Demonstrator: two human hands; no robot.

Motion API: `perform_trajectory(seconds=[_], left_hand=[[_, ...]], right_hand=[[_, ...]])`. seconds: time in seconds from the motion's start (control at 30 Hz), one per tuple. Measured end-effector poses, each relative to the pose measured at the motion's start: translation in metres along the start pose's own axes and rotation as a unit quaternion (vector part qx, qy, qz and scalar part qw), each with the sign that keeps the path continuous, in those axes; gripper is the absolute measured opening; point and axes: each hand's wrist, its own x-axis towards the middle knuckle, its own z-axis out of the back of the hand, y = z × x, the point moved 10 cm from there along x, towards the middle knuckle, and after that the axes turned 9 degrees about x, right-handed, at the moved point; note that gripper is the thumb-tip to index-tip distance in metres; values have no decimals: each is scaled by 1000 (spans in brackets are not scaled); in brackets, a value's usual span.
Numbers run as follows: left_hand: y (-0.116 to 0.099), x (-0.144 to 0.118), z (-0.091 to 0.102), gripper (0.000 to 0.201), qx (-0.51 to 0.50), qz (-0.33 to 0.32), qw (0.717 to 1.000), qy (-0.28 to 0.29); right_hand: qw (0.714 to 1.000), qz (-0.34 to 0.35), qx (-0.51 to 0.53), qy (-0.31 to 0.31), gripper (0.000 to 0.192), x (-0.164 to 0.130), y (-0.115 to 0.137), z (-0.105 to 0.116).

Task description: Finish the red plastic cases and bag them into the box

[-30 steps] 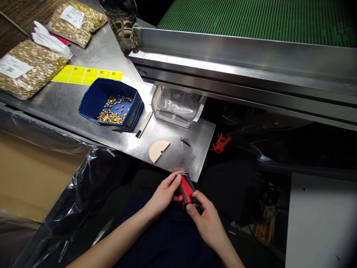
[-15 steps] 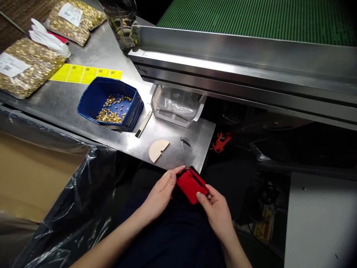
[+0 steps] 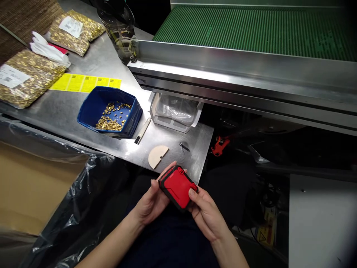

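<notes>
A small red and black hard case [image 3: 178, 186] is between my hands, over my lap by the front corner of the metal table. My right hand [image 3: 206, 212] grips its lower right edge, thumb on the red face and fingers behind. Around its left side is my left hand [image 3: 153, 203], fingers under the case and thumb up along the edge. Just beyond lie a pale half-round disc [image 3: 158, 156] with a small notch and a small metal nail clipper-like tool [image 3: 184, 147]. What the case contains is hidden.
On the metal table [image 3: 108, 150] stand a blue bin [image 3: 131, 126] of small brass pieces and a grey bin [image 3: 178, 125] with plastic bags. A pale cutter-like tool [image 3: 142, 131] lies between. Yellow labels [image 3: 86, 82] and bags of brass parts [image 3: 30, 80] are left. A green conveyor [image 3: 251, 31] runs behind.
The case has shifted left and turned its broad red face toward me. My left hand has moved lower and spread under it. My view has tilted up slightly.
</notes>
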Motion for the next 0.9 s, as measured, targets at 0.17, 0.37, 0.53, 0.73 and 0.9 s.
perform_trajectory(seconds=[0.17,0.37,0.53,0.73,0.9], left_hand=[[-22,-7,28,83,-59,-47,995,-63],[-40,-52,75,78,-39,-33,992,-118],[-11,-87,65,81,-77,53,993,-71],[5,-103,38,71,-88,82,990,-75],[16,-102,35,68,-77,115,983,-122]], right_hand=[[967,2,-229,109,42,0,0,-38],[752,215,-623,28,25,38,67,-58],[584,285,-736,187,38,108,40,-111],[594,259,-746,152,29,116,28,-93],[707,221,-664,104,19,35,52,-65]])
